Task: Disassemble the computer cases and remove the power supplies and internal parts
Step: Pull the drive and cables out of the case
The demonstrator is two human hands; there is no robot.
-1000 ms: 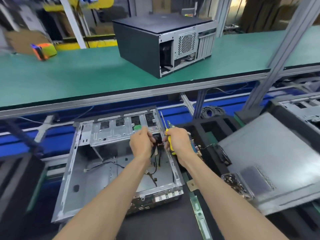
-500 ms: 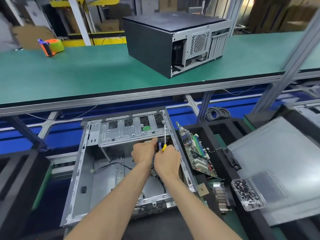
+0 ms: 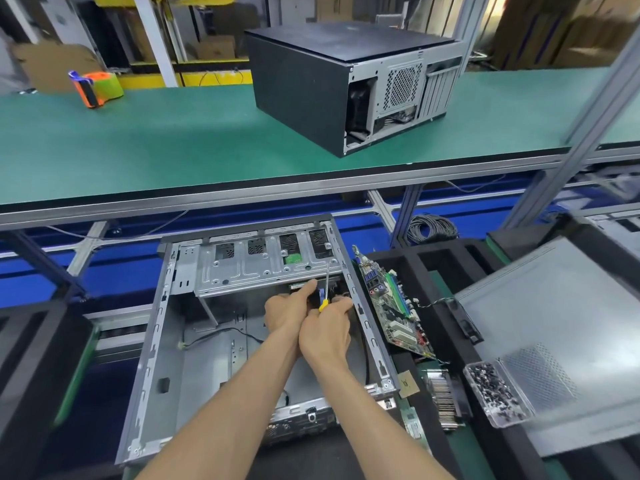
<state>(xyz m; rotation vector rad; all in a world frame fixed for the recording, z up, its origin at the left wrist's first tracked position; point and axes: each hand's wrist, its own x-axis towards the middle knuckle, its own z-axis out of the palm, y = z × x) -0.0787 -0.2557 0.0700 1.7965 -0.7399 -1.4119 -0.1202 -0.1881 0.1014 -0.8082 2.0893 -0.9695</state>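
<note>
An open grey computer case (image 3: 162, 341) lies on its side in front of me, its drive cage (image 3: 263, 268) at the far end. Both hands reach in under the cage's right end. My right hand (image 3: 325, 336) grips a yellow-handled screwdriver (image 3: 325, 292) with the shaft pointing up and away. My left hand (image 3: 289, 310) has its fingers stretched forward against a dark part below the cage; what it touches is hidden. A removed motherboard (image 3: 394, 306) leans just right of the case. A second, closed black case (image 3: 322, 81) stands on the green shelf above.
A clear tray of dark screws (image 3: 497, 393) and a heatsink (image 3: 445, 398) lie to the right, beside a grey side panel (image 3: 561, 306). An orange-green tape dispenser (image 3: 97, 86) sits on the green shelf (image 3: 156, 143). Black foam trays flank the case. Aluminium posts rise at right.
The view has shifted and drawn closer. My hands moved together from the cage's edge deeper into the case under the cage, and the screwdriver's tip now points up at the cage.
</note>
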